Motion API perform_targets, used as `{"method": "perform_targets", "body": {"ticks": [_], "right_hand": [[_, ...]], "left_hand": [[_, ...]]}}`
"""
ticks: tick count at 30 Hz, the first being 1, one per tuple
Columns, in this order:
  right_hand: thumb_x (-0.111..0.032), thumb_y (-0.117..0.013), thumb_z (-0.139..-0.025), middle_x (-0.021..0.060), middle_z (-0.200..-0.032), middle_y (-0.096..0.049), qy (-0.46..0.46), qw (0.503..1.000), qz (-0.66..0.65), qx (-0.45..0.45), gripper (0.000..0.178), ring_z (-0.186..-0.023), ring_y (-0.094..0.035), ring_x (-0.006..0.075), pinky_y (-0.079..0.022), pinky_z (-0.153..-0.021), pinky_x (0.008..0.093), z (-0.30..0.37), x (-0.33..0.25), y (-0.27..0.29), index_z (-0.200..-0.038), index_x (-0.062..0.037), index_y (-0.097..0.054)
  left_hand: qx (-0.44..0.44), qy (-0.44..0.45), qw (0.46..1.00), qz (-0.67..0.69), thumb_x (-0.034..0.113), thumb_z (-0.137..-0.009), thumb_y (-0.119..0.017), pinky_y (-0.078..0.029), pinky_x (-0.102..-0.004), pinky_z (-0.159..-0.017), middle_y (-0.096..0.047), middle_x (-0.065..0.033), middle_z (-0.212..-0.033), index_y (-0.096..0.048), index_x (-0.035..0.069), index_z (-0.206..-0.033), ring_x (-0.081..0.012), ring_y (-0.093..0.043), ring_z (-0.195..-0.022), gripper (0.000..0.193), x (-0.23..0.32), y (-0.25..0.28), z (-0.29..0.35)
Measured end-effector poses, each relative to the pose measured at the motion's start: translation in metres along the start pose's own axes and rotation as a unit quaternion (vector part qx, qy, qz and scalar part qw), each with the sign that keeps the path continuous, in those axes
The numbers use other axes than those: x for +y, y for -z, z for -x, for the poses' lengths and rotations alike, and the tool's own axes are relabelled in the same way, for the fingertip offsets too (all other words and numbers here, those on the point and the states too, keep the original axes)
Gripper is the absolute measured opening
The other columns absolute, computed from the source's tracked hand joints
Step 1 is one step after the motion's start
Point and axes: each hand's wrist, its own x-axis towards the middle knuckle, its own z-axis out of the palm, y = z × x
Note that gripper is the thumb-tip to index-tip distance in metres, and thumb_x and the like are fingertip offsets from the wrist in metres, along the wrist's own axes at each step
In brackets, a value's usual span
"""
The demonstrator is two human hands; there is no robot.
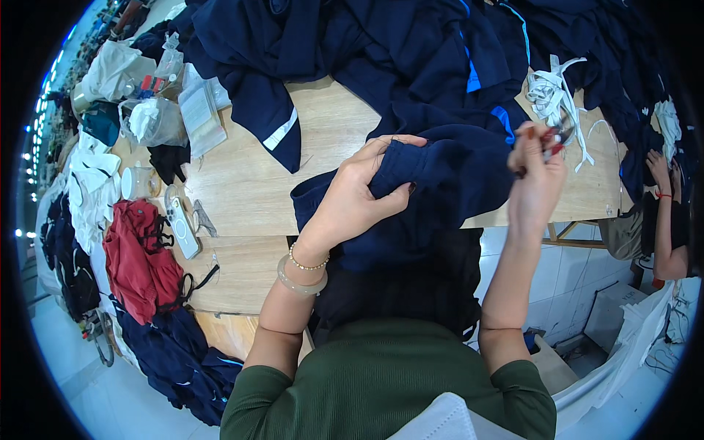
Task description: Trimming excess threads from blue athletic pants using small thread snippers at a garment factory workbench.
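Note:
My left hand (356,198) grips the stitched edge of a navy garment (469,169), thumb on top and fingers beneath the fabric. Loose dark threads stick out by the fingertips there. The garment spreads across the near table edge and hangs toward my lap; a bright blue stripe shows at its far right. Raised over that right side, my right hand (539,172) has curled fingers, slightly blurred. Something small and greyish shows by its fingertips, too unclear to name. Just beyond that hand lies a tangle of white fabric strips (548,95).
More navy garments (330,44) heap across the back of the wooden table (220,172). To the left are a phone (183,229), a red bag (141,257), a plastic cup (137,182) and clear plastic bags (154,121). Another person's hand (658,170) is at the far right.

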Motion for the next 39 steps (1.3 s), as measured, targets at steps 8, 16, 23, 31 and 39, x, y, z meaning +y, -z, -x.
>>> {"method": "perform_targets", "body": {"ticks": [8, 16, 23, 31, 39], "right_hand": [[-0.018, -0.060, -0.093, 0.0057, -0.098, -0.058, 0.100, 0.972, 0.212, -0.029, 0.023, -0.082, -0.050, 0.0122, -0.042, -0.067, 0.0242, 0.006, -0.018, 0.004, -0.107, -0.0012, -0.064], [-0.023, -0.072, -0.072, 0.0009, -0.075, -0.047, 0.299, 0.822, 0.433, -0.217, 0.035, -0.077, -0.039, 0.0206, -0.033, -0.071, 0.0329, 0.023, -0.036, -0.016, -0.107, -0.0154, -0.071], [-0.028, -0.070, -0.073, -0.0004, -0.074, -0.047, 0.301, 0.815, 0.443, -0.223, 0.036, -0.077, -0.039, 0.0200, -0.031, -0.073, 0.0334, 0.025, -0.033, -0.015, -0.107, -0.0172, -0.071], [-0.029, -0.070, -0.073, -0.0008, -0.074, -0.047, 0.276, 0.833, 0.417, -0.239, 0.036, -0.077, -0.039, 0.0193, -0.030, -0.073, 0.0329, 0.025, -0.028, -0.018, -0.107, -0.0166, -0.071], [-0.024, -0.072, -0.073, 0.0009, -0.077, -0.051, 0.136, 0.916, 0.270, -0.265, 0.034, -0.079, -0.039, 0.0182, -0.036, -0.071, 0.0279, 0.028, -0.014, -0.023, -0.105, -0.0104, -0.071]], "left_hand": [[-0.006, 0.017, 1.000, 0.008, 0.001, -0.072, -0.066, -0.044, -0.0312, -0.090, -0.065, -0.0115, -0.097, -0.064, -0.003, -0.090, -0.0224, -0.059, -0.089, 0.018, -0.005, 0.002, -0.002], [-0.016, 0.005, 1.000, 0.011, 0.001, -0.072, -0.068, -0.046, -0.0308, -0.079, -0.062, -0.0116, -0.083, -0.064, -0.003, -0.088, -0.0204, -0.056, -0.076, 0.017, 0.004, -0.001, -0.007], [-0.007, -0.013, 1.000, -0.006, 0.002, -0.071, -0.069, -0.046, -0.0298, -0.073, -0.060, -0.0107, -0.081, -0.064, -0.003, -0.087, -0.0199, -0.055, -0.073, 0.017, 0.002, -0.003, -0.007], [-0.010, -0.014, 1.000, 0.001, 0.002, -0.072, -0.069, -0.046, -0.0297, -0.072, -0.059, -0.0098, -0.083, -0.064, -0.003, -0.089, -0.0199, -0.055, -0.072, 0.019, 0.000, -0.002, -0.006], [-0.008, -0.021, 0.999, 0.025, 0.001, -0.073, -0.068, -0.045, -0.0279, -0.066, -0.057, -0.0083, -0.080, -0.064, -0.003, -0.090, -0.0166, -0.054, -0.069, 0.019, 0.003, -0.002, -0.007]]}}
